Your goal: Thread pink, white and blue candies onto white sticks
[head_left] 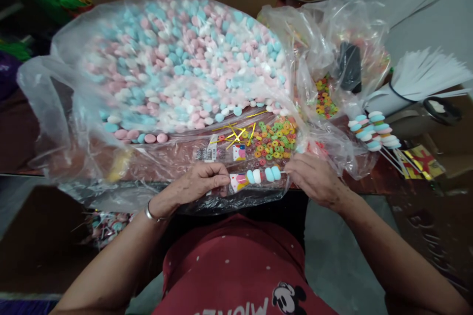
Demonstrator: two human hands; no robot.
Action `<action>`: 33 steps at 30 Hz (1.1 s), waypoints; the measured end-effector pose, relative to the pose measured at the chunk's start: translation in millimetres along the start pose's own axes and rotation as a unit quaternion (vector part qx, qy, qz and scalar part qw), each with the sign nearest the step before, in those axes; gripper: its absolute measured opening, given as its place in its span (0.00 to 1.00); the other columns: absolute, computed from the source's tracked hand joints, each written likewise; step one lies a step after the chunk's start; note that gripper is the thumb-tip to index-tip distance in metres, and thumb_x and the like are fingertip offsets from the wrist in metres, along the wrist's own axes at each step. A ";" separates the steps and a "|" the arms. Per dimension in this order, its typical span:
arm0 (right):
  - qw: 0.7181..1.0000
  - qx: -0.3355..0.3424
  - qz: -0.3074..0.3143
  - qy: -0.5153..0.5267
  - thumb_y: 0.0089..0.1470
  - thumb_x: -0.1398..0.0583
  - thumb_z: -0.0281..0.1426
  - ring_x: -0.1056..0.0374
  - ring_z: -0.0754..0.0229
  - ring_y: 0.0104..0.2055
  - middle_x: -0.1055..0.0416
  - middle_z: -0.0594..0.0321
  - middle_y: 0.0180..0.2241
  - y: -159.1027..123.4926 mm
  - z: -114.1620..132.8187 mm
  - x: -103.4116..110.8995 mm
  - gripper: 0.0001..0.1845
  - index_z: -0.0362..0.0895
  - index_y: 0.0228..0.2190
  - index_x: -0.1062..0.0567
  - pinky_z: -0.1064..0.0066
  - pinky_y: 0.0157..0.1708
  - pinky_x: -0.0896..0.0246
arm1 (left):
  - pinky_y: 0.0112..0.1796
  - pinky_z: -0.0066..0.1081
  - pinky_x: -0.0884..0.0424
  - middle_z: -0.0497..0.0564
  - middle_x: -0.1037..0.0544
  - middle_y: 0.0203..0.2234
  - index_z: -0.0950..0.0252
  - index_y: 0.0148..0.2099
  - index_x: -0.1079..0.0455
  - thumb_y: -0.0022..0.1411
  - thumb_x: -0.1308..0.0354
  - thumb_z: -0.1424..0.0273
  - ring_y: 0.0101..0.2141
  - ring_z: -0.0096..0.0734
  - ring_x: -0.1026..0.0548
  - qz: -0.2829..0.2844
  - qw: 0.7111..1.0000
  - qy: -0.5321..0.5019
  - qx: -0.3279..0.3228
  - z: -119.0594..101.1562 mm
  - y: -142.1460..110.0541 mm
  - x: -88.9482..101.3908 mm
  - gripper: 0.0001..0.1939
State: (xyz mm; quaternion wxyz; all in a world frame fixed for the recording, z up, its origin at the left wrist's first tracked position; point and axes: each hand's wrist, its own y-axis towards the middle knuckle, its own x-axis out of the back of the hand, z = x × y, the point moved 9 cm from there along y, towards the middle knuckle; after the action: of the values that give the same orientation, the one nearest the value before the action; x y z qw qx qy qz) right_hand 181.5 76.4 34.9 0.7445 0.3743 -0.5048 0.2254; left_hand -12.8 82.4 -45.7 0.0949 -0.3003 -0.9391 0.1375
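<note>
A marshmallow skewer [274, 173] with blue and white pieces lies crosswise low in front of me. Its left end is at a small printed clear bag [238, 182], whose edge my left hand [201, 182] pinches between thumb and fingers. On the other side, my right hand [314, 177] is closed around the stick end of the skewer. Just beyond the skewer is a heap of colourful cereal rings [275, 138] on the plastic. Yellow twist ties [236, 134] and another printed bag [239, 152] lie close to my left hand.
A large clear sack of pastel marshmallows [185, 64] fills the table's back. To the right are a black phone [350, 66] on a bag of rings, finished skewers [374, 130] and a container of white sticks [428, 76]. An open cardboard box [40, 236] stands lower left.
</note>
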 end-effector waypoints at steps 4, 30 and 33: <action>1.000 -0.009 -0.017 -0.002 0.65 0.51 0.30 0.35 0.60 0.31 0.29 0.59 0.30 -1.4 -2.1 1.9 0.13 0.42 0.34 0.28 0.68 0.33 0.40 | 0.25 0.23 0.36 0.47 0.25 0.20 0.66 0.28 0.30 0.61 0.42 0.59 0.22 0.23 0.32 0.010 1.000 0.000 -0.002 1.5 0.5 -0.9 0.16; 0.999 0.048 -0.013 -0.015 0.64 0.51 0.27 0.37 0.61 0.31 0.29 0.59 0.29 12.2 20.7 10.9 0.14 0.40 0.34 0.26 0.68 0.32 0.43 | 0.30 0.24 0.37 0.47 0.27 0.27 0.65 0.38 0.28 0.66 0.47 0.62 0.28 0.27 0.32 -0.001 0.981 0.182 -0.068 -9.8 -12.9 -0.7 0.12; 0.999 0.045 -0.014 -0.009 0.64 0.50 0.27 0.37 0.61 0.31 0.30 0.59 0.29 15.3 18.7 13.4 0.13 0.40 0.34 0.26 0.68 0.32 0.44 | 0.30 0.25 0.38 0.47 0.27 0.29 0.65 0.41 0.29 0.65 0.46 0.59 0.29 0.27 0.32 0.028 0.983 0.173 -0.056 -14.6 -13.5 -10.2 0.14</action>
State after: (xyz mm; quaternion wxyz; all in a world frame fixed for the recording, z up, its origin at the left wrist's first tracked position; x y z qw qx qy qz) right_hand 164.9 70.7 56.2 0.7255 0.4162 -0.4957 0.2340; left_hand -8.0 68.7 -28.6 0.2349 -0.3507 -0.9059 0.0333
